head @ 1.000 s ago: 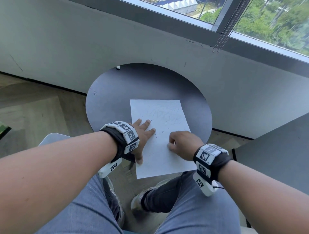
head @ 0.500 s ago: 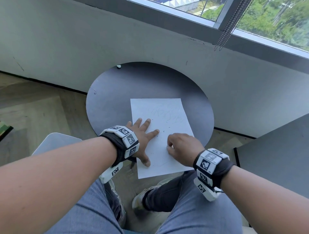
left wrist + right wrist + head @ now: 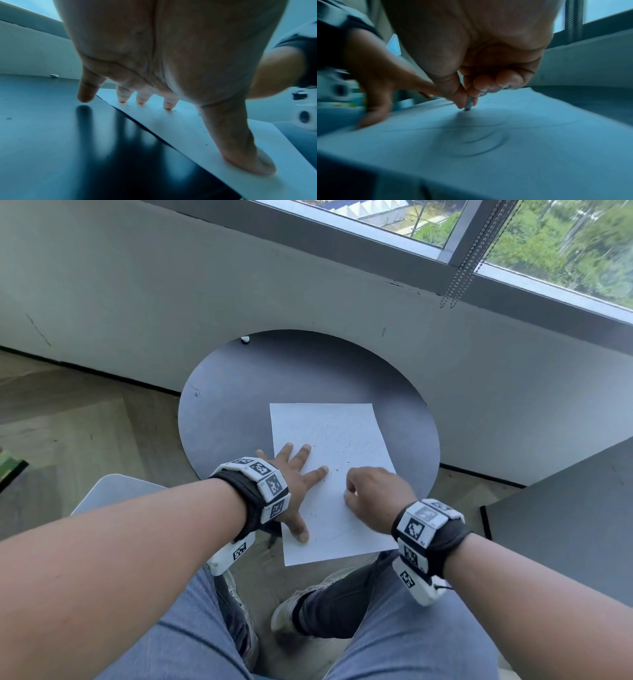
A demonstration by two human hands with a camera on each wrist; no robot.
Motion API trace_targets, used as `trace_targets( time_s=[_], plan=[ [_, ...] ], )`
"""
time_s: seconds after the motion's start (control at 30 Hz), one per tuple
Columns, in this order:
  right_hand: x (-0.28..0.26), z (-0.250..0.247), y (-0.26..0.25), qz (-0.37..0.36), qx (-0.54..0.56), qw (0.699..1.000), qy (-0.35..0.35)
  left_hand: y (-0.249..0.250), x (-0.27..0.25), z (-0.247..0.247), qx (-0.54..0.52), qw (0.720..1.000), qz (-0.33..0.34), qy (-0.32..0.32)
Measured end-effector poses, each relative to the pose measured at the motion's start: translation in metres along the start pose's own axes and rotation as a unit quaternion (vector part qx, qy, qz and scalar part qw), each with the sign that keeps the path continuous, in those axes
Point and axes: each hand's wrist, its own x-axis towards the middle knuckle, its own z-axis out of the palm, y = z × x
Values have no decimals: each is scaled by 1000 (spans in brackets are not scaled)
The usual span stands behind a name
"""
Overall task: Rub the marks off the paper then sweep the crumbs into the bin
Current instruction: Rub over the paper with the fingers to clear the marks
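Observation:
A white sheet of paper [image 3: 337, 440] with faint pencil marks lies on the round dark table [image 3: 239, 392], its near end hanging over the table's edge. My left hand [image 3: 296, 474] lies flat with spread fingers, pressing the paper's left side [image 3: 180, 128]; the little finger is on the table. My right hand [image 3: 371, 496] is curled and pinches a small grey eraser [image 3: 468, 103] between thumb and forefinger, its tip touching the paper [image 3: 505, 135]. Dark eraser crumbs [image 3: 337, 470] dot the sheet between the hands. No bin is in view.
A small white object [image 3: 245, 339] sits at the table's far edge by the grey wall. A second dark table [image 3: 565, 518] stands to the right. My legs and shoes are below the table's near edge. A grey seat [image 3: 113, 491] is at the left.
The right hand with the eraser has shifted slightly on the paper. The left hand has stayed flat on the sheet, and the view has tilted a little.

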Motion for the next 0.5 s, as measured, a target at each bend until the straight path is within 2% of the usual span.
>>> trace_targets(
  time_s=[0.1,0.23,0.33,0.43,0.5],
  plan=[
    [-5,3,-4,-32,5,999,-3,1,-1,0,-1,1000,-9,-8],
    [18,-7,20,30,14,999,-6,-1,0,2,-9,1000,-8,-7],
    [27,-12,27,49,1,999,-5,-1,-2,2,-11,1000,-6,-8],
    [13,-8,16,20,-8,1000,-3,-1,-3,1,-18,1000,-5,-10],
    [-4,-1,3,-38,-2,999,-19,0,-3,1,-20,1000,-5,-12]
  ],
)
